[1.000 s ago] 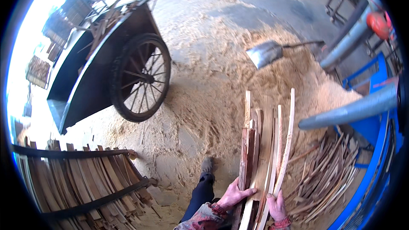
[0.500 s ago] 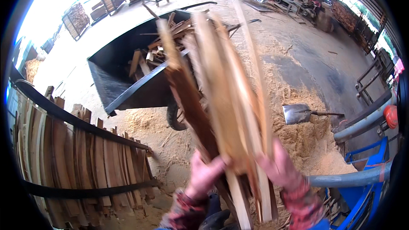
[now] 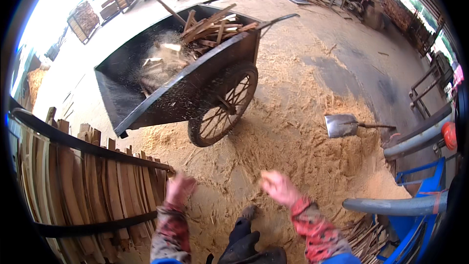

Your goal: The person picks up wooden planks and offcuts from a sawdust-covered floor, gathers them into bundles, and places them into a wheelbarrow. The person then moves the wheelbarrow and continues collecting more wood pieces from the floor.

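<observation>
Close to the end of the slatted wood stack, my left hand (image 3: pixel 180 189) is held out with its blurred fingers loosely apart and no wood in it. My right hand (image 3: pixel 279 188) reaches forward over the sawdust-covered floor, also without wood; its fingers stretch toward the upper left, a little smeared. Ahead stands a black metal cart (image 3: pixel 161 88) with a spoked wheel (image 3: pixel 225 105). Scrap wood pieces (image 3: pixel 212 28) lie heaped at its far right end. A cloud of dust (image 3: pixel 166 58) hangs inside the cart, partly veiling more wood pieces.
Upright wooden slats (image 3: pixel 102 181) stand at the left, held by dark curved bands. A shovel (image 3: pixel 342 126) lies on sawdust (image 3: pixel 308 161) to the right. Grey pipes (image 3: pixel 395 205) and a blue frame (image 3: pixel 415 234) are at the lower right, beside thin wood strips (image 3: pixel 364 237).
The bundle of long wood pieces has left both hands. My hands have moved apart, the left one leftward and the right one slightly left. Dust now rises in the cart.
</observation>
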A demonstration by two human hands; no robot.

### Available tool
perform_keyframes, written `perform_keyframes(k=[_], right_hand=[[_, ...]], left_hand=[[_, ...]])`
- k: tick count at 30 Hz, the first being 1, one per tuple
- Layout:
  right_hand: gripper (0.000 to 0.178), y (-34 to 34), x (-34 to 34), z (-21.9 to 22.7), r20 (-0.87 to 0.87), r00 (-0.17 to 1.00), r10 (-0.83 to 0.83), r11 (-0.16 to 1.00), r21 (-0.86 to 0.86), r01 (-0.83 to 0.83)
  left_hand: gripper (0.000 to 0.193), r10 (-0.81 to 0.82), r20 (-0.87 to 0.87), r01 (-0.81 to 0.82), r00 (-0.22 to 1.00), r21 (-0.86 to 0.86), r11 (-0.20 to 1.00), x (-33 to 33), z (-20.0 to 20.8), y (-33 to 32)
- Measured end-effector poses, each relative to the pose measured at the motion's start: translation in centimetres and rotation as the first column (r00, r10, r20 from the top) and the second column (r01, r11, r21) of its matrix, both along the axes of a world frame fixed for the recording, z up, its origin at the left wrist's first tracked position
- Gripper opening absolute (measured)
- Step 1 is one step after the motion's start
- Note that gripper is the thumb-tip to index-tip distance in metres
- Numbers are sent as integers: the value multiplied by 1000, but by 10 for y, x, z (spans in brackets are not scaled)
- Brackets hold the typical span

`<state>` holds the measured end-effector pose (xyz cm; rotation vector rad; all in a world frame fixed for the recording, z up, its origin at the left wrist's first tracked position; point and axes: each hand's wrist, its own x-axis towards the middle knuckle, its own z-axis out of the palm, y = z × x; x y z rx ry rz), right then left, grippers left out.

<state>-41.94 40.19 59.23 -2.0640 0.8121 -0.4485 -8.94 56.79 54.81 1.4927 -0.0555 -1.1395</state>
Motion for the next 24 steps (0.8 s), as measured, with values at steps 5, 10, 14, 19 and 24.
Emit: perform_keyframes(k=[5,10,14,19,24], right_hand=[[48,171,-154,-96,-495,838,-230,691,523,499],[52,316,-237,-154,-510,721,-469,447,567,692],[44,378,-284,-159,-451,574,-683,375,458,806],[43,444,-318,-154,-412,396,-821,150,513,845],[42,505,-356,-170,-446,244,-861,-40,537,843]], left_hand=[[43,-232,-417,343,879,212,915,-167,-81,34],[33,-478,-497,616,724,153,773,-285,-73,52],[19,-614,-477,758,629,201,620,-359,-70,87],[21,-706,-439,830,555,241,502,-422,-69,151],[21,-721,-506,876,474,185,446,-486,-60,204]])
